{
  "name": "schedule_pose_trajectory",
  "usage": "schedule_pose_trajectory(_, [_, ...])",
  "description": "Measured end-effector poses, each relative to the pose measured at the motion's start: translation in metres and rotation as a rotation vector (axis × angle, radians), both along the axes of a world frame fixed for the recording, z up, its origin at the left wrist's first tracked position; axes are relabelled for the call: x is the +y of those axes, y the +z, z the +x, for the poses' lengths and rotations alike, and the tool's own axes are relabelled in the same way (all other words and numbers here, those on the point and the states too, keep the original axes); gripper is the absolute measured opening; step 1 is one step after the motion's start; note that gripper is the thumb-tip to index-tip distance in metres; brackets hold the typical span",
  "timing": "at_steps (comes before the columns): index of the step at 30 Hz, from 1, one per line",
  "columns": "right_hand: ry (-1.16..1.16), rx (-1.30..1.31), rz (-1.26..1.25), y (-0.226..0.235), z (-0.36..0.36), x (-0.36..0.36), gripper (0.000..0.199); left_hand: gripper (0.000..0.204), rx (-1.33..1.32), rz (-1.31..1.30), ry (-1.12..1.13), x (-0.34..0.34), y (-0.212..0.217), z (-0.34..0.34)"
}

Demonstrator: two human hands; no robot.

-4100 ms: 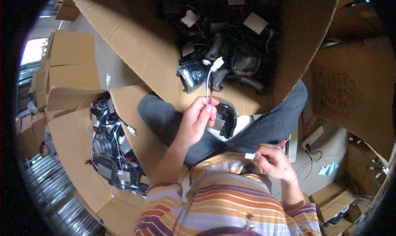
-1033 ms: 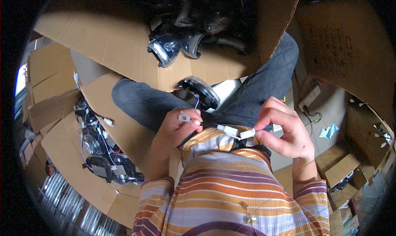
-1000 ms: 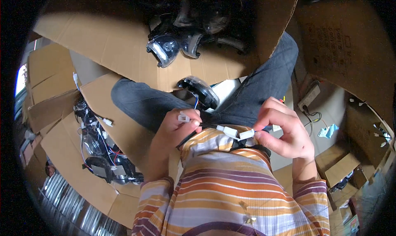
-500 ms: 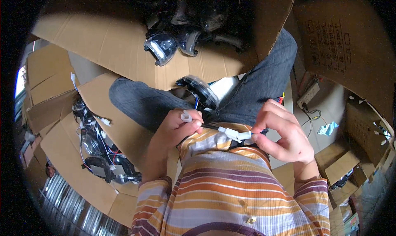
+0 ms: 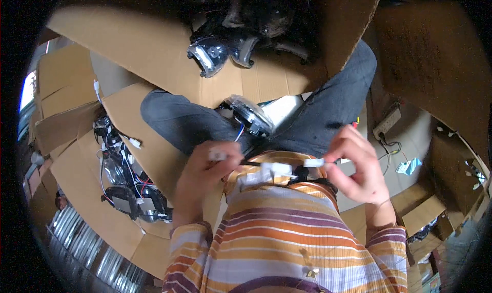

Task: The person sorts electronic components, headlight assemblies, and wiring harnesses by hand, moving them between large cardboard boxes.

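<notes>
Above my lap, my left hand (image 5: 207,165) is closed on a dark cable. At that cable's end hangs a white plug connector (image 5: 277,170), smeared by motion. Another small white connector (image 5: 217,154) shows at my left fingers. My right hand (image 5: 357,165) pinches a smaller white connector (image 5: 313,163) between thumb and forefinger, apart from the first one. Between my legs lies a clear-and-black lamp unit (image 5: 249,116); its blue and white wires (image 5: 240,133) run toward my left hand.
A large cardboard box (image 5: 138,47) ahead holds several black lamp units (image 5: 210,55). At the left, an open carton (image 5: 92,190) contains wired lamps (image 5: 123,178). A power strip (image 5: 388,122) with cables lies on the floor at the right, near a blue-white packet (image 5: 409,166).
The two white connectors, end to end before, are now apart. My left hand has drawn a little to the left, and my right hand slightly to the right with the smaller connector.
</notes>
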State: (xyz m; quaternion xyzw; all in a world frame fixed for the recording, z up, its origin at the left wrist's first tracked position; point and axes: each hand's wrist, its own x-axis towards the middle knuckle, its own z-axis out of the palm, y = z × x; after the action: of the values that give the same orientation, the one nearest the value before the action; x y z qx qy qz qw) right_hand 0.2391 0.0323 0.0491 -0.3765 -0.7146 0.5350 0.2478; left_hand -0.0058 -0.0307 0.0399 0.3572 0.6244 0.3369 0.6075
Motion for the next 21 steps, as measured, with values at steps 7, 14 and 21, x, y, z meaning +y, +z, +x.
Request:
schedule_pose_trajectory(7, [-0.050, -0.108, -0.146, -0.008, 0.019, 0.005, 0.008, 0.014, 0.800, 0.063, 0.451, -0.120, 0.143, -0.133])
schedule_pose_trajectory(14, [0.113, 0.146, -0.203, -0.004, 0.027, -0.001, 0.006, 0.029, 1.908, -0.257, 0.023, -0.169, 0.215, -0.188])
schedule_pose_trajectory(21, [0.123, 0.857, -0.328, 0.014, 0.071, -0.033, 0.006, 0.018, 0.959, 0.478, -0.439, 0.061, 0.010, -0.015])
